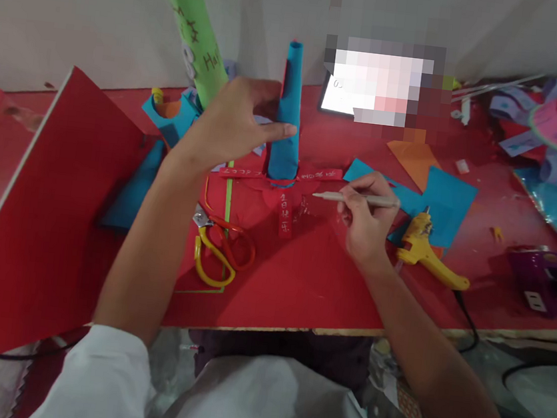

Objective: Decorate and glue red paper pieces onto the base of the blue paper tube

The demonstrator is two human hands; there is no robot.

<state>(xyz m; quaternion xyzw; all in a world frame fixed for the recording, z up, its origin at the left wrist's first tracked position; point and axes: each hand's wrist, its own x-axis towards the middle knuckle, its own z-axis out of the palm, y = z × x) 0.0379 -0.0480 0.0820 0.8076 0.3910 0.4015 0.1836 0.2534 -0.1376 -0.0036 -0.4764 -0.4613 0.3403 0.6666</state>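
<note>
Here the red surface (299,292) carries everything, and a big red sheet (40,222) leans up from its left edge, tilted toward the person. Near the middle of the surface stands a blue paper cone (286,126), upright, wide at the foot and narrow at the open top. Its foot sits on a flat red paper flower (282,199), whose strips spread out left, right and toward the person; the strips bear small pale writing too fine to read.

The left hand (235,123) is half open, fingers curved around the cone's left side about midway up, the fingertips touching its front. The right hand (365,215) is closed on a grey pen (355,198), held nearly level, its tip pointing left and resting just beside the flower's right strip; whether the tip touches the paper cannot be told.

Behind the left hand a green paper tube (191,24) with dark lettering leans up to the left. Blue paper pieces (440,200) lie right of the pen hand, with a yellow glue gun (422,249) on top of them. Scissors (218,249) with yellow and orange handles lie on the surface left of the flower, below the left forearm.
</note>
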